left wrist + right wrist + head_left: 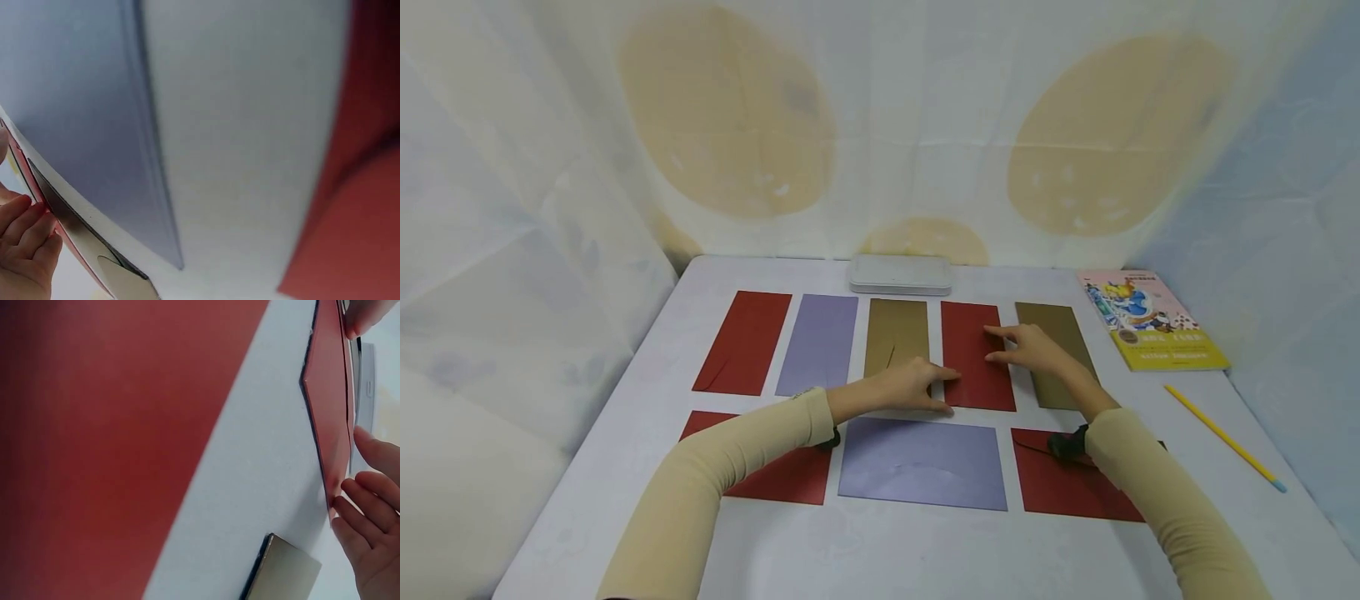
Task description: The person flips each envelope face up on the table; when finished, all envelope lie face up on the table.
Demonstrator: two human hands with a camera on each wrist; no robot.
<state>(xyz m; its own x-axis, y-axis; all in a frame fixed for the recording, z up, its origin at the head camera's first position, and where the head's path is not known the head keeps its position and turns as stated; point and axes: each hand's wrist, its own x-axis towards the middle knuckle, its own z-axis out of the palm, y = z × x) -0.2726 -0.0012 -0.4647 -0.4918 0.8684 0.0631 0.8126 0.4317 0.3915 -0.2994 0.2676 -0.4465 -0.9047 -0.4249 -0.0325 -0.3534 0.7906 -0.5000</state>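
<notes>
A red envelope [977, 367] lies upright in the back row, between my two hands. My left hand [913, 385] reaches its left edge, forefinger and thumb stretched over the lower left side. At its right edge is my right hand [1037, 350], thumb and forefinger extended and spread apart. The right wrist view shows the fingertips of the right hand [372, 519] right at the envelope's rim. Under the left hand lies a gold envelope [897, 333], partly covered. Beneath the right hand, a darker gold envelope [1060, 333] shows its upper and lower parts.
Further left are a lavender envelope [818, 342] and a red one. In front lie a wide lavender envelope [925, 467] and two red envelopes, partly under the forearms. A pale tin case [900, 275] stands at the back, with a book [1150, 321] and yellow pencil [1225, 437] at right.
</notes>
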